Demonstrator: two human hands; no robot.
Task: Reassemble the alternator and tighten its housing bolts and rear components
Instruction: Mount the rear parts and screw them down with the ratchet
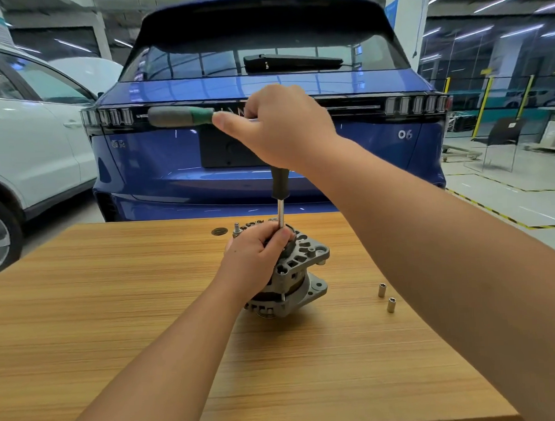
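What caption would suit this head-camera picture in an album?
Right hand grips a T-handle driver set upright on an alternator, left hand steadying its shaft, on a wooden table.

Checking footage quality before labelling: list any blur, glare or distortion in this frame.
Head view: wide-angle bending curves the wooden table's far edge and leans the pillars; ceiling lights glare on the blue car's rear window; the right hand and green-grey tool handle look soft; the grey metal alternator is sharp.
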